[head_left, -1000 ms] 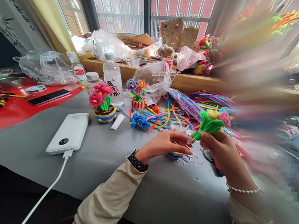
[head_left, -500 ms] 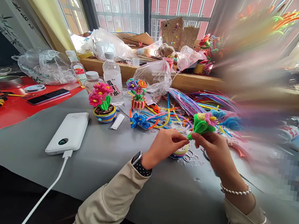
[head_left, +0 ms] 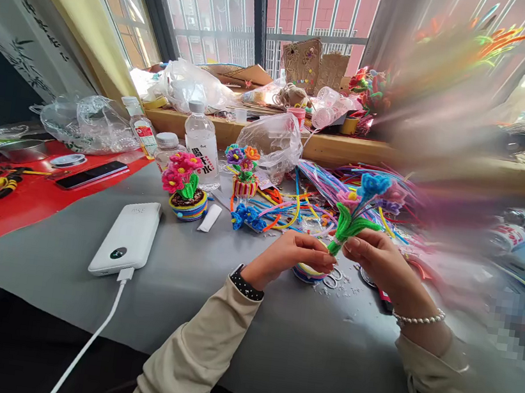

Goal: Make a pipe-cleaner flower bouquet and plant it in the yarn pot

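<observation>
Between my two hands stands a small bouquet of pipe-cleaner flowers [head_left: 350,224], with blue, pink and purple blooms above green leaves. My left hand [head_left: 296,257] pinches the bottom of its green stem. My right hand [head_left: 380,257] grips the bunch from the right, around the lower leaves. Just below my left fingers sits a striped round pot [head_left: 309,273], partly hidden by the hand. White-handled scissors [head_left: 331,278] lie beside that pot among small scraps. Left of my hands are a pot of pink flowers [head_left: 185,189] and a striped pot of mixed flowers [head_left: 244,178].
A white power bank [head_left: 126,236] with a cable lies on the grey mat at left. Pliers [head_left: 0,183] and a phone [head_left: 92,175] rest on the red sheet. Bottles [head_left: 202,150] stand behind. Loose pipe cleaners [head_left: 326,185] are heaped at the back. The right side is blurred.
The bouquet has turned from leaning right to nearly upright, so its blooms now show above my hands. Both hands stay on it. The view has shifted slightly.
</observation>
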The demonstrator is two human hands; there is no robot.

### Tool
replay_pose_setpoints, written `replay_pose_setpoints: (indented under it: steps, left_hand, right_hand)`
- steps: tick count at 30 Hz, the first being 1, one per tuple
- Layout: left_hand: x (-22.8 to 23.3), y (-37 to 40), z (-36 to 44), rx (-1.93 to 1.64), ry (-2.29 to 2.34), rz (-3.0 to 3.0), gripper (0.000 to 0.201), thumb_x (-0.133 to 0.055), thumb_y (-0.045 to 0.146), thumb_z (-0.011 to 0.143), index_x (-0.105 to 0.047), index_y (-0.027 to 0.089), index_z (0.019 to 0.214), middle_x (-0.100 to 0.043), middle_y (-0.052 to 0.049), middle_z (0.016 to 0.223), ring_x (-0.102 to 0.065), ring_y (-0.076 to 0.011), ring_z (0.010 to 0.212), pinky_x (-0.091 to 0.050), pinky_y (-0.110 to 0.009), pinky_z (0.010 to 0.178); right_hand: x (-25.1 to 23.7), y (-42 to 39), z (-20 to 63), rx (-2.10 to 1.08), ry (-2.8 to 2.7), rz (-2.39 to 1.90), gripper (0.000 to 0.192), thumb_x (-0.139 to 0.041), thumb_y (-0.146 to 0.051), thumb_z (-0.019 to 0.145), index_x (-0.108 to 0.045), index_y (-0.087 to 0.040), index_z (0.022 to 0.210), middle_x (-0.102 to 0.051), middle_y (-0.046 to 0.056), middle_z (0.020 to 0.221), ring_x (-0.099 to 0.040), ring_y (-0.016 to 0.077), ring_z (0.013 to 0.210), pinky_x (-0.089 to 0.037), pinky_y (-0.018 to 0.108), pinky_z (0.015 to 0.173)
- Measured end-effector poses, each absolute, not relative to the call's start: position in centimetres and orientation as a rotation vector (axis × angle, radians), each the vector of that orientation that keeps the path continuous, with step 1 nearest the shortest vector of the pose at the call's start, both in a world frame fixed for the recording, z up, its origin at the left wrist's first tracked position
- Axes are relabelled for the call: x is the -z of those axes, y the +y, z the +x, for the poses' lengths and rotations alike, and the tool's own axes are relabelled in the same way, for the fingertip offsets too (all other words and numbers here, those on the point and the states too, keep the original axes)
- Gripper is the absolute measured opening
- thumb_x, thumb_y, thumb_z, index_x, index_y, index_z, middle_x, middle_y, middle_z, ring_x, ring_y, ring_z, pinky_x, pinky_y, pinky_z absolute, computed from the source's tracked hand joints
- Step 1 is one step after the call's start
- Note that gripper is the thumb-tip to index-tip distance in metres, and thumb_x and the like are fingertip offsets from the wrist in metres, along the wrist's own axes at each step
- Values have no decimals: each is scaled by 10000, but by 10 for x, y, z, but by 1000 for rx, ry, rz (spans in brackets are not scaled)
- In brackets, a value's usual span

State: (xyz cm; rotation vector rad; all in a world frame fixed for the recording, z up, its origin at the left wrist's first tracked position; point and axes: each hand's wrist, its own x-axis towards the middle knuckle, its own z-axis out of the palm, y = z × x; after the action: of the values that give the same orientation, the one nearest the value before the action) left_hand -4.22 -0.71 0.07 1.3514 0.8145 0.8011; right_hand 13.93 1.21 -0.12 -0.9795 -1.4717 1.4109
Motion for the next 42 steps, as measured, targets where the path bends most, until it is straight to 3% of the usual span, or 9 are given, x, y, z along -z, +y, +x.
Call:
replay_pose_setpoints:
  steps: [8, 12, 16, 24, 31, 34, 39, 42]
  left_hand:
    - [4, -5, -44, -755, 709, 1305, 172, -655, 319, 648, -668, 152, 687, -659, -41, 698, -613, -115, 652, -486, -229, 676]
    - [6, -3, -44, -795, 745, 1367, 152, -646, 300, 657, -661, 149, 671, -641, -21, 655, -585, -88, 613, -463, -198, 632]
    - [6, -2, -43, -827, 828, 1455, 155, -643, 284, 651, -649, 133, 619, -631, -13, 619, -564, -83, 591, -446, -192, 606]
    - [5, -2, -44, -854, 983, 1415, 225, -674, 290, 603, -664, 113, 742, -664, -41, 720, -601, -125, 682, -457, -231, 677]
    - [11, 0, -40, -847, 907, 1317, 231, -669, 301, 609, -626, 111, 732, -654, -21, 660, -608, -119, 637, -477, -260, 683]
    - [11, 0, -40, -859, 934, 1407, 204, -650, 291, 634, -621, 115, 733, -645, -18, 649, -603, -120, 634, -476, -250, 654]
    - [5, -8, -49, -1059, 1195, 1792, 226, -573, 342, 720, -645, 150, 816, -655, -45, 832, -582, -132, 747, -457, -253, 698]
    - [7, -16, -55, -995, 1371, 2160, 247, -567, 392, 721, -663, 186, 819, -618, -41, 799, -542, -152, 778, -437, -295, 742]
  right_hand:
    - [6, 14, 126, -1649, -1315, -861, 319, -721, -390, 557, -504, -156, 549, -423, -56, 513, -384, 62, 472, -354, 213, 478]
    - [6, 15, 124, -1528, -1386, -888, 263, -703, -369, 588, -561, -152, 635, -497, -37, 582, -417, 68, 511, -356, 209, 493]
    - [7, 15, 124, -1389, -1464, -922, 246, -677, -359, 616, -553, -151, 573, -467, -47, 530, -381, 60, 474, -325, 207, 462]
    - [3, 13, 126, -1192, -1563, -1001, 273, -651, -370, 638, -525, -150, 537, -406, -48, 485, -335, 58, 452, -272, 208, 422]
    - [1, 14, 128, -1120, -1713, -1057, 294, -641, -421, 634, -521, -156, 592, -389, -52, 503, -304, 58, 455, -245, 209, 414]
    - [-2, 12, 127, -1124, -1713, -1069, 302, -648, -412, 622, -496, -161, 551, -357, -63, 475, -280, 52, 435, -226, 211, 401]
    - [-1, 11, 129, -1112, -1569, -1105, 280, -653, -380, 626, -488, -161, 569, -379, -66, 457, -304, 52, 429, -225, 206, 395]
    - [3, 13, 130, -1094, -1535, -1132, 280, -654, -372, 634, -488, -156, 568, -389, -66, 446, -317, 52, 430, -239, 205, 400]
